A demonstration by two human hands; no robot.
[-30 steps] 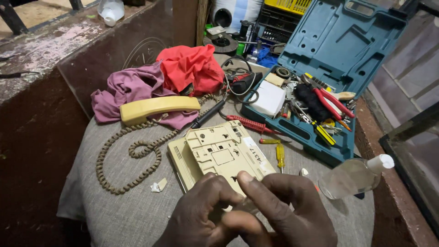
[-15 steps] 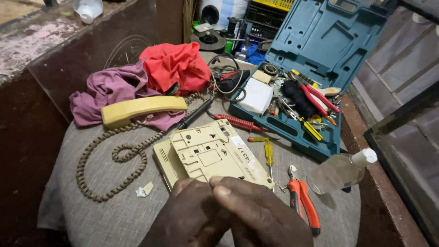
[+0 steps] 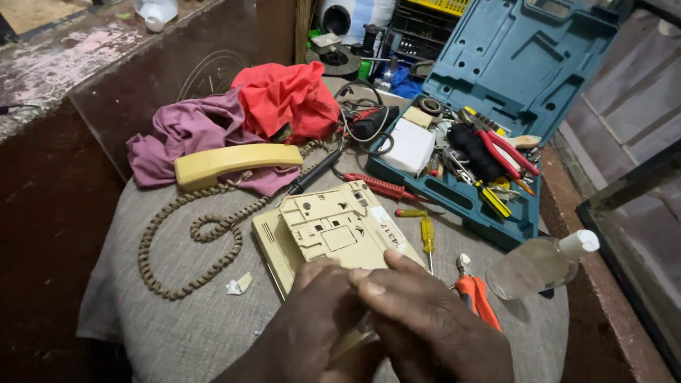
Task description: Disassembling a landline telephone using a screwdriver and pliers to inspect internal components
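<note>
A cream telephone base (image 3: pixel 333 230) lies upside down on a grey cloth-covered surface (image 3: pixel 177 319). Both my hands rest on its near end: my left hand (image 3: pixel 312 326) and my right hand (image 3: pixel 425 323) press together over the near edge, fingers closed on it and hiding that part. The yellow handset (image 3: pixel 234 162) lies further back on a purple cloth (image 3: pixel 191 131), joined by a coiled cord (image 3: pixel 191 248) that loops over the grey cloth.
A red cloth (image 3: pixel 287 99) lies behind the handset. An open teal tool case (image 3: pixel 511 92) full of tools stands at the right. Red and yellow screwdrivers (image 3: pixel 397 198), orange-handled pliers (image 3: pixel 479 298) and a clear bottle (image 3: pixel 539 266) lie nearby. A dark wall rises at the left.
The view has shifted closer and slightly left. My hands have slid forward onto the phone base's near end. Orange pliers came into view at the right.
</note>
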